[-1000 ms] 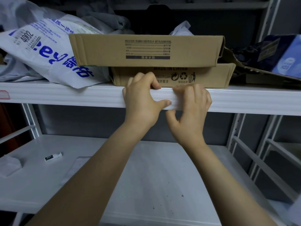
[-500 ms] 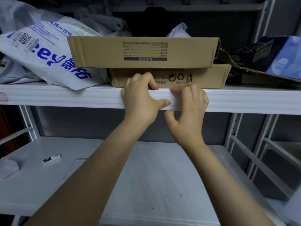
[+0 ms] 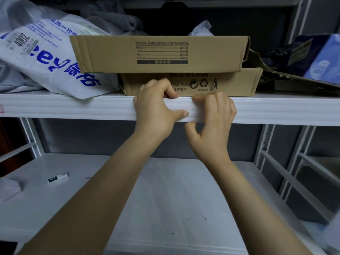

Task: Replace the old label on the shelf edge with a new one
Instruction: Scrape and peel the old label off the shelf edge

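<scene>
The white shelf edge point(image 3: 92, 109) runs across the middle of the view. A white label point(image 3: 195, 115) lies on its front face between my hands, mostly covered. My left hand point(image 3: 154, 109) hooks its fingers over the top of the edge, and its thumb presses on the label's left end. My right hand point(image 3: 215, 118) curls its fingertips over the label's right part at the top rim, with the thumb hanging free below the edge. A small black and white strip marked 031 point(image 3: 57, 178) lies on the lower shelf point(image 3: 165, 199) at the left.
Two flat cardboard boxes point(image 3: 160, 52) are stacked on the upper shelf just behind my hands. A white printed plastic bag point(image 3: 46, 57) lies to their left and blue packs point(image 3: 320, 57) to their right. Crumpled white paper point(image 3: 9, 188) sits at the lower shelf's left end.
Both hands stay at the same spot on the shelf edge. Only the view has shifted slightly.
</scene>
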